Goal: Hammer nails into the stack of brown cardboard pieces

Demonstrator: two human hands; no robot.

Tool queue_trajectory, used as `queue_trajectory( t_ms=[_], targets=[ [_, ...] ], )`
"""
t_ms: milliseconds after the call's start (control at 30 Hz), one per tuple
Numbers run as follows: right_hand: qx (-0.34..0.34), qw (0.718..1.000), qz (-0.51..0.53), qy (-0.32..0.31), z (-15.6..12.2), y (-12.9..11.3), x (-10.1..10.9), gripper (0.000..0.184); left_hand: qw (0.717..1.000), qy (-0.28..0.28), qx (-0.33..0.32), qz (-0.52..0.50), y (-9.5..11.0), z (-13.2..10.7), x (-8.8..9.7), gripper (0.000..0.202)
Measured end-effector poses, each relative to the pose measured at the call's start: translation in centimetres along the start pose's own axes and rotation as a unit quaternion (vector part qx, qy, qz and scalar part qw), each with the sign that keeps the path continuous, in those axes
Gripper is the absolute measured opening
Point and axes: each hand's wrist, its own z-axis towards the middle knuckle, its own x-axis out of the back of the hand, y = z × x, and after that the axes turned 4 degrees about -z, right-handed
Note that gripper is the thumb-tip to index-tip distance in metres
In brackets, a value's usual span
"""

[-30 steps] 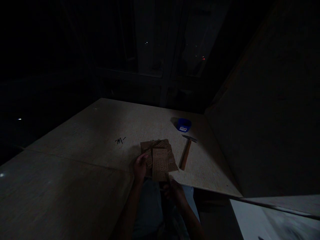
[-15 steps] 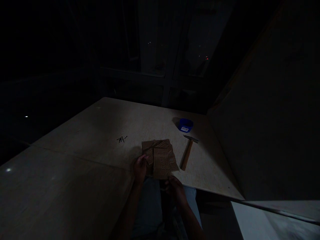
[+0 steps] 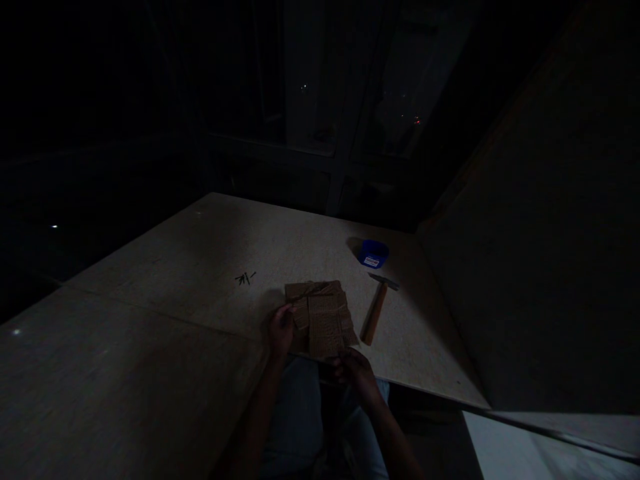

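Layered pieces of torn brown corrugated cardboard lie at the front edge of the table, ribbed sides showing. My left hand is at their left side, with thumb and fingers closed on the edge of a piece. At the lower right edge, my right hand has its curled fingers closed on the cardboard; the dim light hides the exact grip. Right of the cardboard lies a hammer with a wooden handle, its metal head pointing away from me. Several dark nails are scattered to the left, beyond my left hand.
A blue plastic tub with a white label stands behind the hammer. The pale table has a seam running across its left part. A wall panel rises along the right side. Dark window panes lie beyond the far edge.
My right hand has moved up slightly onto the cardboard's lower edge, and the front piece there has shifted a little. My left hand keeps its place. The view has moved slightly.
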Motion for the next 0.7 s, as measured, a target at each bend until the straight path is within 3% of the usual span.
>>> queue_trajectory(
  t_ms=[400,533,700],
  targets=[
    [-0.042,0.998,-0.038,-0.014,0.3,-1.5,0.9,0.069,1.000,0.004,-0.007,-0.017,0.6,2.6,-1.5,0.032],
    [-0.047,0.998,-0.044,-0.018,0.5,-1.3,1.1,0.070,0.999,-0.004,-0.038,-0.020,1.3,2.3,-1.8,0.031],
    [-0.053,0.998,-0.036,-0.021,0.7,-0.5,1.2,0.071,0.995,-0.055,-0.081,0.010,1.6,1.2,-2.5,0.032]
  ],
)
